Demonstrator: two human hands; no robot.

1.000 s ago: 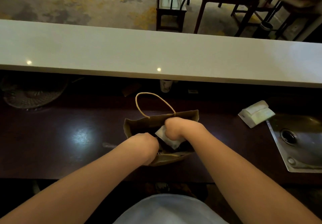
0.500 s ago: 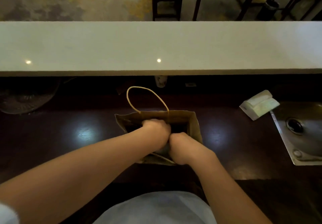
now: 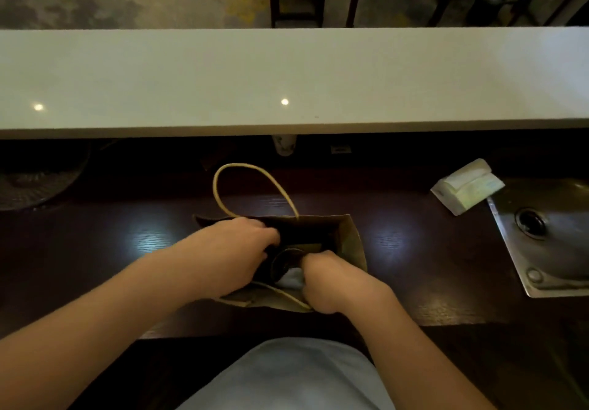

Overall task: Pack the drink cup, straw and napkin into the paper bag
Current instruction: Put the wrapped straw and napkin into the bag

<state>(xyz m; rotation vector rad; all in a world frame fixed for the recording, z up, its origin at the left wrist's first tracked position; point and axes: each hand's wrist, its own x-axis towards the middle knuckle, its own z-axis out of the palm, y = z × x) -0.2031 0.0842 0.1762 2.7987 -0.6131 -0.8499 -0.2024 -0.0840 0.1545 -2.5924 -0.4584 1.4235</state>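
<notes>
A brown paper bag stands open on the dark wooden counter, one rope handle arching up behind it. Inside, the round rim of the drink cup shows in the dark. A pale napkin lies in the bag beside the cup, against my right hand, whose curled fingers are on it. My left hand reaches over the bag's left side with its fingers curled around the far edge of the mouth. No straw can be made out.
A white tissue pack lies to the right, next to a small steel sink. A raised pale countertop runs across behind. A small cup stands under its edge. A round woven item sits far left.
My right hand has carried the napkin from the bag's mouth down inside. My left hand has shifted from the near edge to the bag's far left edge. The bag's mouth is wider.
</notes>
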